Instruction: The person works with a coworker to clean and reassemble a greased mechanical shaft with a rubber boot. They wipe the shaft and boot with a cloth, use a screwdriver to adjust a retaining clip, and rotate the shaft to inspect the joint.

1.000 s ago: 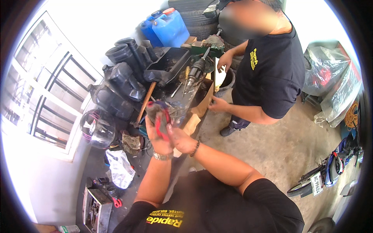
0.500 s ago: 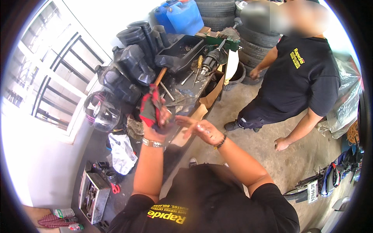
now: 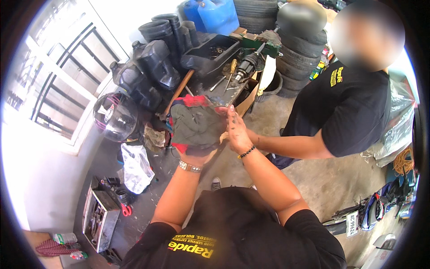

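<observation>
A cloth rag (image 3: 192, 125), dark grey-green in the middle with red edges, is spread over my left hand (image 3: 199, 157). Only the heel of that hand shows; its fingers are hidden beneath the cloth. Beside the rag's right edge is my right hand (image 3: 238, 134), smudged with dark grime, its fingers stretched out and nothing in its grasp. A co-worker's forearm (image 3: 282, 145) reaches in from the right, passing behind my right wrist; that person's hand is largely hidden there.
The dark workbench (image 3: 156, 193) carries a helmet (image 3: 115, 116), a white plastic bag (image 3: 136, 168), a metal box of tools (image 3: 101, 219) and red-handled scissors (image 3: 126, 209). Farther back are black jugs (image 3: 156, 65), a black tray (image 3: 210, 54) and screwdrivers (image 3: 231, 69). Stacked tires (image 3: 298, 60) stand beyond.
The rag, bunched up and blurred before, is now spread open over my left hand. My right hand has turned upright beside it. The co-worker has come closer and stretched an arm toward my hands.
</observation>
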Demonstrator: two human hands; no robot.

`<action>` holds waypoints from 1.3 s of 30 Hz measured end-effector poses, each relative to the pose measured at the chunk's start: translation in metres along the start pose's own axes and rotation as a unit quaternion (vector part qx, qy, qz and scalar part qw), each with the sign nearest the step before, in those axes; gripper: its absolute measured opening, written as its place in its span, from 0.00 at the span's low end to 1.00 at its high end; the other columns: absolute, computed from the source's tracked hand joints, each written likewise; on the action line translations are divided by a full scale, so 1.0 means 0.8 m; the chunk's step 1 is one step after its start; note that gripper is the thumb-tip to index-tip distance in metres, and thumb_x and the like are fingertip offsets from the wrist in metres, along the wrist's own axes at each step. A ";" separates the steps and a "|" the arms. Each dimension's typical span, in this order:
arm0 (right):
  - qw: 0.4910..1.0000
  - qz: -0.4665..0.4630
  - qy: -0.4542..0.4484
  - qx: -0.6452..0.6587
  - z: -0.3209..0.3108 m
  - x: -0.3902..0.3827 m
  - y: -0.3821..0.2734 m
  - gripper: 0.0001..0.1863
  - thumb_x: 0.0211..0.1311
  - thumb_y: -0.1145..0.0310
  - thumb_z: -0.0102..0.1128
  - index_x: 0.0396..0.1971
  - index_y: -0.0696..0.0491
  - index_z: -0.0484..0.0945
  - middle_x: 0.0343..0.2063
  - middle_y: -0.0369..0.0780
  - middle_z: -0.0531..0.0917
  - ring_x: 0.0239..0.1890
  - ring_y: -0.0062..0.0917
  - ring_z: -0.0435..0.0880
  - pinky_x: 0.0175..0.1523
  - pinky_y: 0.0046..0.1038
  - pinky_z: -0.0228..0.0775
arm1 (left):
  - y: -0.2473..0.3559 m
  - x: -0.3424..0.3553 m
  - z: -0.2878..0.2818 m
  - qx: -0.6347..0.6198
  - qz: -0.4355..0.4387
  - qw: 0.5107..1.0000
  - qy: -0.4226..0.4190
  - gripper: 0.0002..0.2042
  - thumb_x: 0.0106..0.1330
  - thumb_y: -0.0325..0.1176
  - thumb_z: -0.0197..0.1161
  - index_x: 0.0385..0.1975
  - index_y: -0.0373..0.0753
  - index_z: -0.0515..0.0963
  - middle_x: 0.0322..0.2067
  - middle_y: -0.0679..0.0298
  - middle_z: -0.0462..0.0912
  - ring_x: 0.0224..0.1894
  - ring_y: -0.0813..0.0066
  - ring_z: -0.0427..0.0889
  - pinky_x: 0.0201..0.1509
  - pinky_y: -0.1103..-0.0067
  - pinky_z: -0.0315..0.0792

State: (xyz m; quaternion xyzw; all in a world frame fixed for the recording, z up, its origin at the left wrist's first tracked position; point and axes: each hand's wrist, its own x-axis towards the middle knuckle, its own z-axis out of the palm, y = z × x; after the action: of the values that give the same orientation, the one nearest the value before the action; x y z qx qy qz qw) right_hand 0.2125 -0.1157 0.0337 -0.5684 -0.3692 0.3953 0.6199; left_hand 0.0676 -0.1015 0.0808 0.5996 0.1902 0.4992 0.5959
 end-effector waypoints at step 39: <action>0.976 -0.117 -0.165 -0.086 0.157 -0.209 -0.029 0.36 0.64 0.61 0.67 0.67 0.58 0.61 0.60 0.43 0.72 0.60 0.31 0.72 0.63 0.33 0.65 | 0.056 -0.187 -0.134 -0.304 -0.118 0.938 0.117 0.23 0.75 0.45 0.47 0.63 0.39 0.70 0.59 0.55 0.76 0.64 0.61 0.72 0.67 0.62 0.68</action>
State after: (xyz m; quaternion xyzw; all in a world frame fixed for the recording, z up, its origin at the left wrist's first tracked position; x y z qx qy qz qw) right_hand 0.0307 -0.2173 0.0658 -0.4997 -0.5628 0.3750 0.5412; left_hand -0.1016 -0.1779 0.0434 0.3011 0.1670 0.5259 0.7777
